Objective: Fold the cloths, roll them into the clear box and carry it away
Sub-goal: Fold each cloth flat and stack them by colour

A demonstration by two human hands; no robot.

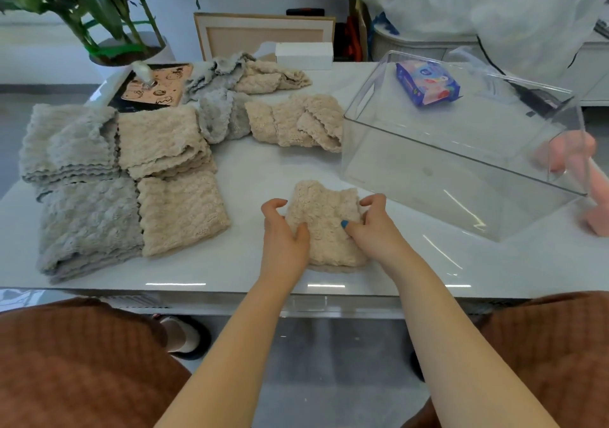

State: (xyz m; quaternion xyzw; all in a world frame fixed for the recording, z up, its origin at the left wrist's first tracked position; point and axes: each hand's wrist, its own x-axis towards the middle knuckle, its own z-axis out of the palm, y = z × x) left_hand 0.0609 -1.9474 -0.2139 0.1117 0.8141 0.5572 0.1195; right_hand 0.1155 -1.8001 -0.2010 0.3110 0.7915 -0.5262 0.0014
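Observation:
A beige fluffy cloth (324, 216), folded into a narrow strip, lies on the white table (250, 170) near its front edge. My left hand (286, 240) grips its left side and my right hand (375, 226) grips its right side, thumbs on top. The clear box (428, 170) stands to the right, tilted, with nothing in it. Folded grey cloths (89, 223) and folded beige cloths (181, 210) lie in stacks at the left. Unfolded beige cloths (296, 121) and grey cloths (220, 118) lie heaped further back.
A potted plant (108, 15) stands at the back left beside a patterned card (155, 85). A white box (303, 54) sits at the back. A blue packet (426, 83) shows behind the clear box. A pink object (566, 157) stands at the right edge.

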